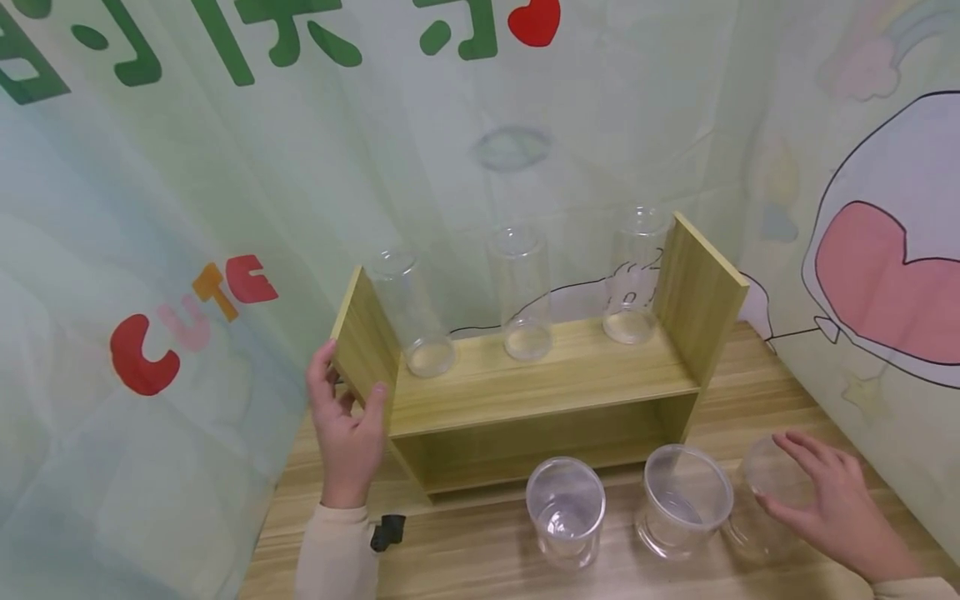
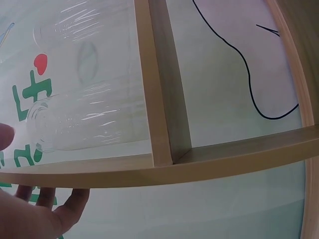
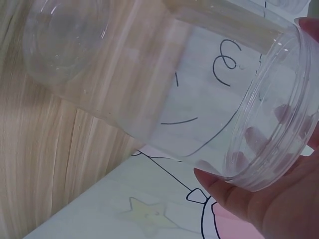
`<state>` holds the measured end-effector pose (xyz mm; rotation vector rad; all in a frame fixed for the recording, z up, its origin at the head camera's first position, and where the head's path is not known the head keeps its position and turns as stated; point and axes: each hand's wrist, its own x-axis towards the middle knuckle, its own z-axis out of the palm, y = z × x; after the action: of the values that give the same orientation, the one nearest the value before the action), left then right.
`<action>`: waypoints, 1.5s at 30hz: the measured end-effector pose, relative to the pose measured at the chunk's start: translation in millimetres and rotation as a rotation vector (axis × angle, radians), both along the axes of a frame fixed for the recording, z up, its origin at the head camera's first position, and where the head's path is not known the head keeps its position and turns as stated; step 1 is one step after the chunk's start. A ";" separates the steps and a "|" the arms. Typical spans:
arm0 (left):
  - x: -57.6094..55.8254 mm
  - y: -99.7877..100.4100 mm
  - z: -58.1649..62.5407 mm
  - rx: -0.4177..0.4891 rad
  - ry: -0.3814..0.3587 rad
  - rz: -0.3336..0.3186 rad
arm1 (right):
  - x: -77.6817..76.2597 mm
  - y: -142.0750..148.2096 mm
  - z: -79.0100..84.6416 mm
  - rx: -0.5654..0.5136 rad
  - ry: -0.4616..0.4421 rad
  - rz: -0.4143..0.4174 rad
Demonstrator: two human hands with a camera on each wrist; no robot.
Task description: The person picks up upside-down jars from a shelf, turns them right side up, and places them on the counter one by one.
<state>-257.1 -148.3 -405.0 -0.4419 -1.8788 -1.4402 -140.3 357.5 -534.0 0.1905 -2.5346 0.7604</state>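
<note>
A small two-tier wooden shelf [image 1: 540,379] stands on the table, a raised panel at each end. My left hand [image 1: 347,437] grips its left side panel [image 1: 363,342], thumb inside and fingers outside. In the left wrist view, fingertips [image 2: 75,206] show below the wooden edge [image 2: 114,180]. At the table's right, my right hand [image 1: 836,500] holds a clear plastic jar [image 1: 761,508] by its top. The right wrist view shows the fingers around the ridged end of that jar [image 3: 164,94], partly seen through the clear plastic.
Three tall clear jars [image 1: 521,292] stand spaced along the upper board. Two more clear jars, one left [image 1: 566,533] and one right [image 1: 684,521], are on the table before the shelf. Printed curtains [image 1: 225,167] hang close behind and at both sides.
</note>
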 end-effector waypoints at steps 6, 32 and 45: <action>0.0 0.9 0.6 0.005 -0.002 -0.004 | -1.3 1.8 -0.3 0.019 0.025 0.018; 0.6 0.3 0.2 -0.013 -0.014 0.003 | -2.3 3.8 -8.6 -0.020 0.065 0.075; 1.2 -6.4 -0.1 -0.143 0.003 0.122 | -0.1 2.2 -4.5 -0.048 0.012 0.062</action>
<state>-255.8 -154.7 -405.1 -0.3902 -1.9791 -1.2299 -140.4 359.7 -538.5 0.2574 -2.5066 0.8411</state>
